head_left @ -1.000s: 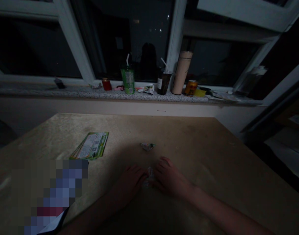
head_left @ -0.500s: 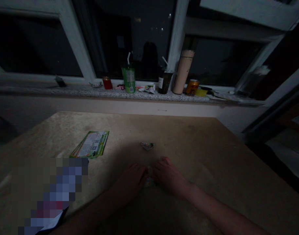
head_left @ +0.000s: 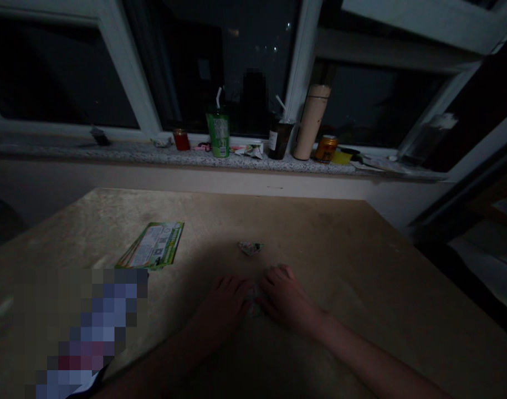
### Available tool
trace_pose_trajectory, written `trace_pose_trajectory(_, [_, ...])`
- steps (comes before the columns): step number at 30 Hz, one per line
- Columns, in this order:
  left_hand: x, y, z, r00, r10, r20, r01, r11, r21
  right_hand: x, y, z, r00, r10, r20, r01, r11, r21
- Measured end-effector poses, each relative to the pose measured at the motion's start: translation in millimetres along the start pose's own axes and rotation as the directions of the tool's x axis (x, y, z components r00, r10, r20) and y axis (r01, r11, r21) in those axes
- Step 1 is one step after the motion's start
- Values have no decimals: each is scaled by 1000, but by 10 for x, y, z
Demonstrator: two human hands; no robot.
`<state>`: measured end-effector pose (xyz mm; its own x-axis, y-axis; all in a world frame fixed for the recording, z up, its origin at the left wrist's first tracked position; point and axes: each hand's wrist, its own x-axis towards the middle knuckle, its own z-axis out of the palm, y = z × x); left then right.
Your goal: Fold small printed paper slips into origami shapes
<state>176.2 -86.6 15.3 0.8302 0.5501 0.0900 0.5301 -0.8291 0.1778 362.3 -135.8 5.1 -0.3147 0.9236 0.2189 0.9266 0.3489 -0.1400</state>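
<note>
Low over the table, my left hand [head_left: 226, 302] and my right hand [head_left: 284, 293] meet at a small piece of folded printed paper [head_left: 254, 307]. Both hands have curled fingers, with thumbs and fingertips touching the paper from either side. Much of the paper is hidden by the hands and deep shadow, so its exact shape is hard to make out. Just beyond my hands lies another small folded paper [head_left: 250, 247], roughly triangular and printed in several colours.
Left of my hands, a stack of green-and-white printed leaflets [head_left: 157, 245] lies on the wooden table [head_left: 319, 227]. Nearer is a blurred-out object [head_left: 99, 321]. The granite windowsill [head_left: 137, 156] carries a green cup [head_left: 219, 133], a dark cup [head_left: 278, 141], a pink flask [head_left: 312, 122] and a can [head_left: 326, 149].
My fingers have shifted slightly about the folded paper, the left hand's spreading a little and the right's lifting a bit. Everything on the table lies where it was.
</note>
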Motion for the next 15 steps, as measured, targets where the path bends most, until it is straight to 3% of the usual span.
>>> trace_pose_trajectory(7, [-417,431,218,991,135,12,-135,989,61,-8,8,-26,999,6,41,-7,1000,24])
trace_pose_trajectory(15, [-479,363,564,989,10,150,-3,999,-46,3,20,22,1000,-7,7,7,1000,-3])
